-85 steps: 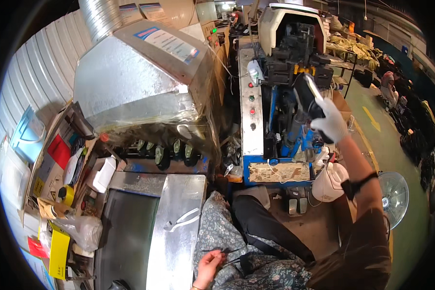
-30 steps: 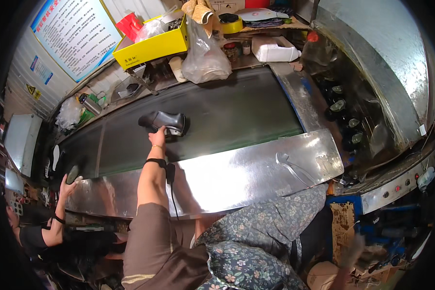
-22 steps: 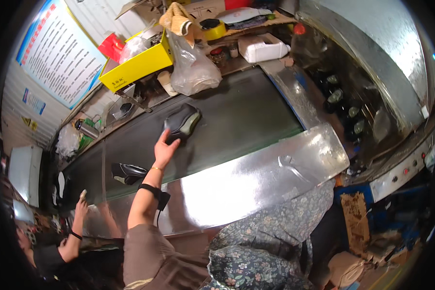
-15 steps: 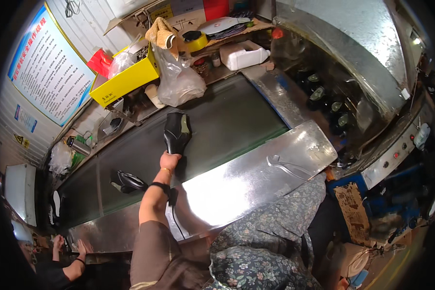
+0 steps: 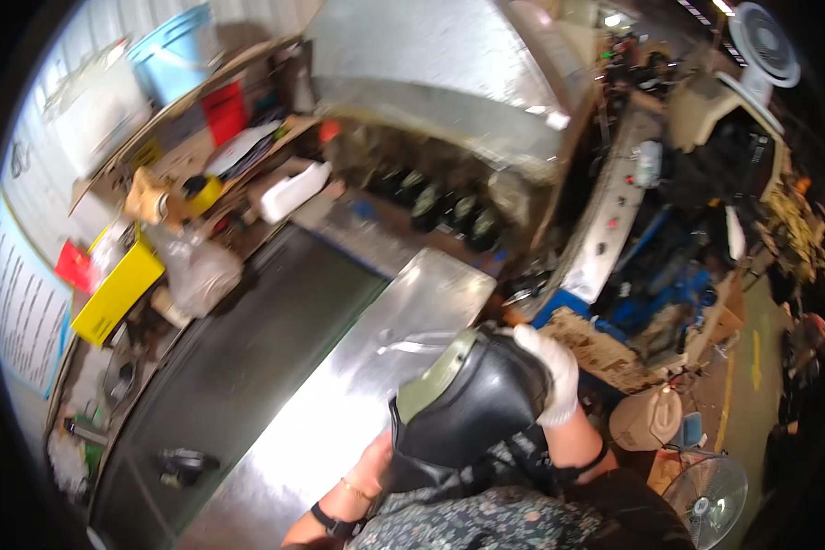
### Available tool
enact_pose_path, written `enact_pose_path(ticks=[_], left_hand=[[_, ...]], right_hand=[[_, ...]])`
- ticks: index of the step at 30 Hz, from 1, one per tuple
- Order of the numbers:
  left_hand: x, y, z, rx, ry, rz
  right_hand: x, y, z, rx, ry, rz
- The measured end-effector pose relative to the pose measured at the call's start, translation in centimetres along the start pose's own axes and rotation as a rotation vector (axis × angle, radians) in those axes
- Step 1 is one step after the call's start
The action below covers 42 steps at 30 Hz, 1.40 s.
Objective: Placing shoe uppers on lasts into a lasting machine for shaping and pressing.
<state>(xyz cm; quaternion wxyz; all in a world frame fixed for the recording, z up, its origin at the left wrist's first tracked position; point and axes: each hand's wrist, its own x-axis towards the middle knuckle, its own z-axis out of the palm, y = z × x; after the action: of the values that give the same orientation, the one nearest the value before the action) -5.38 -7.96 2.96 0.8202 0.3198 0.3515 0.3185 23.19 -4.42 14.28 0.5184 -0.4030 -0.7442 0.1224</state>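
Observation:
A black leather shoe upper on a green last (image 5: 477, 399) is close in front of my body, tilted, its green part facing up and left. My bare left hand (image 5: 368, 467) grips its lower left end; the fingers are partly hidden behind it. In a white glove, my right hand (image 5: 552, 371) holds its right end. Just beyond the shoe, metal pincers (image 5: 412, 343) lie on the shiny metal ledge (image 5: 293, 440). A second black shoe (image 5: 188, 466), blurred, rests on the dark conveyor belt (image 5: 247, 339) to the left.
Behind the belt are a yellow box (image 5: 119, 289), a plastic bag (image 5: 200, 270) and a white jug (image 5: 293, 191). Several black shoes (image 5: 440, 215) stand under a metal hood (image 5: 431, 55). On the right are a control panel (image 5: 605, 206), a beige bucket (image 5: 646, 419) and a fan (image 5: 706, 504).
The shoe in my left hand has come off the belt toward my body, and my gloved right hand now holds it too. The view has swung to the right.

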Motion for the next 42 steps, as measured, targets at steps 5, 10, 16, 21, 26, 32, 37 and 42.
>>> enact_pose_path(ticks=[5, 10, 16, 21, 26, 32, 37, 42], left_hand=[[6.1, 2.0, 7.1, 0.009, -0.354, 0.309], [11.0, 0.7, 12.0, 0.116, -0.115, 0.011], [11.3, -0.5, 12.7, 0.484, -0.064, 0.577], [12.4, -0.8, 8.2, 1.079, -0.040, 0.815], [15.8, -1.4, 3.2, 0.803, 0.079, 0.463], [14.9, -3.1, 1.4, 0.330, 0.093, 0.097], [15.2, -2.7, 1.3, 0.232, 0.030, 0.122], [16.2, -1.1, 1.4, 0.370, 0.037, 0.040]], right_hand=[[-4.2, -4.8, -1.8, -0.436, -0.232, -0.013], [-7.8, -4.1, -2.8, -0.519, -0.302, 0.149], [-9.2, 0.4, -3.7, -0.394, -0.299, 0.249], [-13.8, 3.6, 3.4, 0.479, 0.070, 0.871], [-17.9, 6.1, 4.6, 0.405, -0.073, 0.928], [-17.0, 8.8, 4.8, 1.179, 0.232, 1.535], [-15.8, 7.7, 7.2, 0.020, -0.576, 1.156], [-11.6, 7.0, 7.8, -0.762, -0.570, 0.516]])
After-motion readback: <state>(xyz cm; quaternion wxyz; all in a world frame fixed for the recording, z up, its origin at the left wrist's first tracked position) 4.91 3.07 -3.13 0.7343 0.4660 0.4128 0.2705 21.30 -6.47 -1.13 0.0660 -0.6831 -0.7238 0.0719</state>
